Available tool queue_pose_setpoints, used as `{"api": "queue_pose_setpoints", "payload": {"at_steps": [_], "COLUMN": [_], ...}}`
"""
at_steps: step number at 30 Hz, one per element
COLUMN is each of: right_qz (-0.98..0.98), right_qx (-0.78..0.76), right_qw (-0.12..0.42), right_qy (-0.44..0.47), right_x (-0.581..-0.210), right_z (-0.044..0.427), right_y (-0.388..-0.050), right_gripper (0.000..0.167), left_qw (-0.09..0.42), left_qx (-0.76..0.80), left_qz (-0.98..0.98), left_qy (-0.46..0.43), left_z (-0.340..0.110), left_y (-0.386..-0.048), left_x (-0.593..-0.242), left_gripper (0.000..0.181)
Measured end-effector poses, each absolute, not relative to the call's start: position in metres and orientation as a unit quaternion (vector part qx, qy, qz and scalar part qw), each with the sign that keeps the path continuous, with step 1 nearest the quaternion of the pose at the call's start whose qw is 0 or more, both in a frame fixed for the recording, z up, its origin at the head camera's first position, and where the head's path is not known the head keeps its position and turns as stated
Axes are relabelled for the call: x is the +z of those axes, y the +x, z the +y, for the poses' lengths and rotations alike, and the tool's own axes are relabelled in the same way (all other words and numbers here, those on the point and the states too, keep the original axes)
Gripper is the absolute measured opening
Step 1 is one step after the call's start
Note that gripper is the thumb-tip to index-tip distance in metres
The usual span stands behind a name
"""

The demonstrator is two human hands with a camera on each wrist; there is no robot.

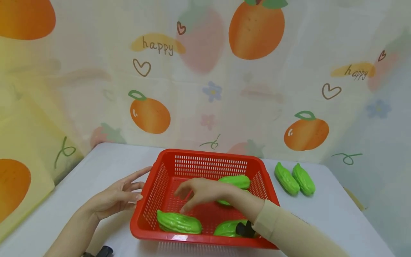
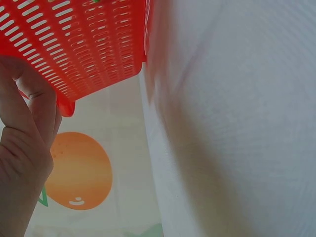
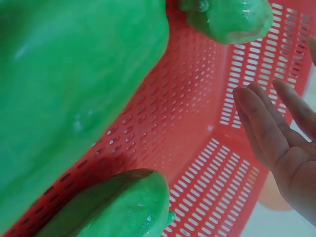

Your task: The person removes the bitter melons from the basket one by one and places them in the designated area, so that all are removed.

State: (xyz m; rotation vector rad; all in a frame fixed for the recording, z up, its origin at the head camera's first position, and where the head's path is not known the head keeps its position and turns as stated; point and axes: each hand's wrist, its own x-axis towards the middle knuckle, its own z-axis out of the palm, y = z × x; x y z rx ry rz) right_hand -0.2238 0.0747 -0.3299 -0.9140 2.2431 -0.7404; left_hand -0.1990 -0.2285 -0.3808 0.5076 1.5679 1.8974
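A red plastic basket [image 1: 205,246] stands on the table with several green bitter melons inside. One bitter melon [image 1: 178,223] lies at its front left, another [image 1: 226,228] at the front right. On the right side, a bitter melon [image 1: 236,181] sits at the back, with a further one partly hidden by the right forearm. My left hand [image 1: 115,196] touches the basket's left rim from outside, fingers spread. Over the basket's inside hovers my right hand [image 1: 200,192], fingers loosely bent and holding nothing, above the front-left bitter melon. The right wrist view shows its fingers [image 3: 264,123] apart from the melons.
Two more bitter melons, a left one [image 1: 287,179] and a right one [image 1: 303,179], lie side by side on the white tabletop [image 1: 340,214], right of the basket. A fruit-printed curtain [image 1: 199,107] hangs behind the table.
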Motion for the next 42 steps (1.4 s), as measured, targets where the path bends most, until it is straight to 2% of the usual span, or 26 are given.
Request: {"api": "queue_pose_setpoints", "payload": {"at_steps": [14, 27, 35, 42], "right_qz": [0.834, 0.817, 0.825, 0.816], "right_qx": [-0.266, -0.232, -0.194, -0.181], "right_qw": [0.332, 0.399, 0.389, 0.397], "right_qy": [-0.352, -0.346, -0.361, -0.379], "right_x": [-0.339, -0.345, -0.346, -0.349], "right_z": [0.072, 0.072, 0.068, 0.066], "right_y": [-0.224, -0.221, -0.220, -0.222], "right_gripper": [0.053, 0.058, 0.053, 0.056], "left_qw": [0.305, 0.302, 0.296, 0.300], "left_qx": [0.718, 0.723, 0.724, 0.730], "left_qz": [0.597, 0.585, 0.589, 0.581], "left_qy": [0.187, 0.208, 0.203, 0.198], "left_z": [-0.230, -0.229, -0.228, -0.229], "left_y": [-0.199, -0.199, -0.200, -0.198], "left_x": [-0.381, -0.383, -0.379, -0.379], "left_gripper": [0.073, 0.073, 0.076, 0.078]}}
